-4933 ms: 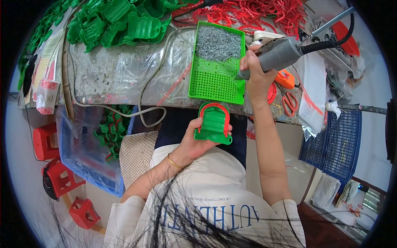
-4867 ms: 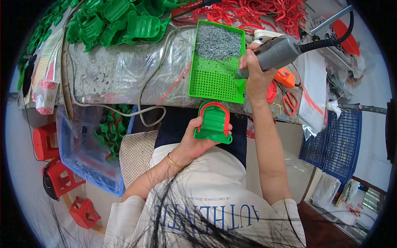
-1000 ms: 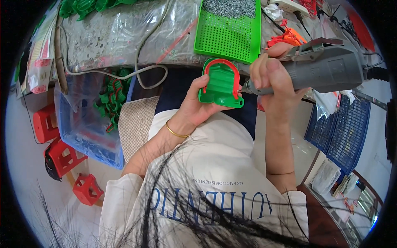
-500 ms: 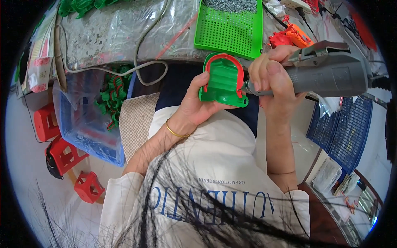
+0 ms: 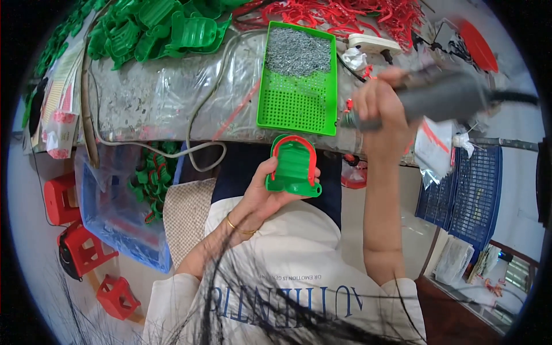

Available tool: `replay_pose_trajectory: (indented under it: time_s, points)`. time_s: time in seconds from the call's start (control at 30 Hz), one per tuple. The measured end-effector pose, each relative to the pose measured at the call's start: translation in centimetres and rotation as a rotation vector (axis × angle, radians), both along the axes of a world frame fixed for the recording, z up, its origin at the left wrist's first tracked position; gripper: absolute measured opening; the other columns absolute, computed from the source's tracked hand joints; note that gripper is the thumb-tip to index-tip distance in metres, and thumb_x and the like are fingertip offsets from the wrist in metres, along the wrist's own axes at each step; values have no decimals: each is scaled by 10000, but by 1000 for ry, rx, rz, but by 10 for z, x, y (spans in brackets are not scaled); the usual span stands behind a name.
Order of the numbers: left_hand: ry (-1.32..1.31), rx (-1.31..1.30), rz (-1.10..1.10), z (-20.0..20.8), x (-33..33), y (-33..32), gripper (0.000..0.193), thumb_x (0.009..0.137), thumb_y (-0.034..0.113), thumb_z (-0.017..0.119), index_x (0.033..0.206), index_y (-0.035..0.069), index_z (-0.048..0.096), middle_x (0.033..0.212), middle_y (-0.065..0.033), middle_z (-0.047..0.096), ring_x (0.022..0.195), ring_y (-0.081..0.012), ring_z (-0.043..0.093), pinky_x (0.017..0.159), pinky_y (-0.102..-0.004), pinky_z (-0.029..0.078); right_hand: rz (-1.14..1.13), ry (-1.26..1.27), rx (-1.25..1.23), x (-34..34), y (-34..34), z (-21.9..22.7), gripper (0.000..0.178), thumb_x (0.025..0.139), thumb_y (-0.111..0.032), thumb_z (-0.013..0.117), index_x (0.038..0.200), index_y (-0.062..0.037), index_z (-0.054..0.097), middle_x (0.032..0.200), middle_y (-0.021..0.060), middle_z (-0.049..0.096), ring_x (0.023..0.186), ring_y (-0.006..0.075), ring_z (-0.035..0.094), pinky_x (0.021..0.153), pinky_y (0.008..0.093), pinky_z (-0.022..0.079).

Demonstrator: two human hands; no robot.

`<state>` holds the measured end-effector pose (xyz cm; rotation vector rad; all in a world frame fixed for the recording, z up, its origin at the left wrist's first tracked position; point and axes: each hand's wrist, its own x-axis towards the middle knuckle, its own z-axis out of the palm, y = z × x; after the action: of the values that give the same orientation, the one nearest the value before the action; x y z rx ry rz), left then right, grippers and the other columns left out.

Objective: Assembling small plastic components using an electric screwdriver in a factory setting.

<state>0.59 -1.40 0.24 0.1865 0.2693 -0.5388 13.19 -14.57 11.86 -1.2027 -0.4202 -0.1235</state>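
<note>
My left hand (image 5: 262, 191) is closed around a green plastic shell (image 5: 294, 167) in front of my waist, its ribbed hollow facing up. A red arched strip (image 5: 313, 164) follows the shell's inner rim. Up and to the right, my right hand (image 5: 379, 106) grips a grey electric screwdriver (image 5: 443, 100), smeared by motion and lying sideways. Its tip points left, apart from the shell, near the right edge of a bright green perforated tray (image 5: 293, 115). Small silvery screws (image 5: 298, 52) are heaped in the tray's far half.
The plastic-covered bench (image 5: 161, 98) holds piled green shells (image 5: 149, 29), heaped red strips (image 5: 345, 17), a white power strip (image 5: 374, 43) and a loose grey cable (image 5: 198, 103). A blue lined crate (image 5: 115, 230) with assembled parts stands lower left, beside red stools (image 5: 118, 296). Blue baskets (image 5: 471, 195) are at right.
The screwdriver has moved away from the shell's right side toward the tray. My view has shifted, showing more of the bench. My left hand still holds the shell.
</note>
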Motion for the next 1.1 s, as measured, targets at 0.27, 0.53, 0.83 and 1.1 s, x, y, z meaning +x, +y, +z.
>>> replay_pose_trajectory:
  time_s: [0.27, 0.53, 0.83, 1.1]
  points:
    - [-61, -128, -16, -16, 5, 4, 714, 832, 515, 526, 1318, 5, 411, 1238, -241, 512, 1135, -323, 527, 961, -480, 431, -185, -31, -89, 59, 8, -52, 114, 833, 17, 579, 940, 24, 540, 657, 30, 503, 552, 105, 478, 540, 271, 419]
    - [-46, -188, -8, -21, 9, 5, 704, 839, 506, 519, 1317, 1, 408, 1236, -251, 506, 1139, -329, 521, 947, -487, 440, -184, -16, -103, 68, 9, -69, 128, 832, 8, 589, 946, 40, 543, 658, 27, 510, 548, 98, 475, 540, 266, 419]
    - [4, -201, 17, -18, 6, 6, 714, 848, 540, 495, 1312, 4, 412, 1194, -258, 530, 1076, -337, 556, 909, -485, 460, -200, -15, -109, 64, 12, -70, 108, 830, 13, 586, 929, 19, 543, 655, 29, 512, 538, 104, 475, 542, 270, 417]
    - [18, -293, 8, -18, 10, 2, 738, 851, 598, 474, 1308, 19, 427, 1195, -254, 532, 1066, -353, 557, 912, -477, 459, -66, -13, 48, 28, 22, -21, 138, 841, -48, 578, 949, 25, 531, 616, 22, 446, 535, 121, 432, 553, 286, 382]
